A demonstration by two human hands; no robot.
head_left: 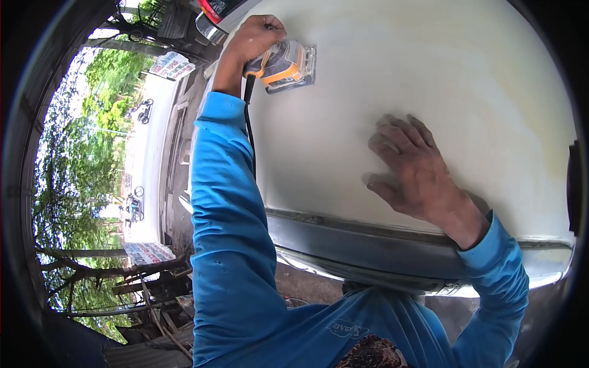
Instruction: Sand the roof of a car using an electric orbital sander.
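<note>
My left hand (260, 40) is wrapped over the body of an orange and grey electric sander (284, 66), near the far left edge of a pale cream vehicle panel (331, 135). The sander's flat pad rests against the panel. A black power cord (249, 116) runs from the tool back along my left sleeve. Farther right and nearer to me, my right hand (417, 170) lies on the same panel with its fingers spread and nothing in it. Dust greys its fingertips. Faint yellowish patches show on the panel's surface.
A grey bumper-like edge (368, 245) curves along the panel's near side, close to my body. Beyond the far left corner are a red lamp (212, 8) and a shiny rounded part (210, 28). Leftward, outside, stand signboards (172, 65), motorcycles (145, 111) and trees.
</note>
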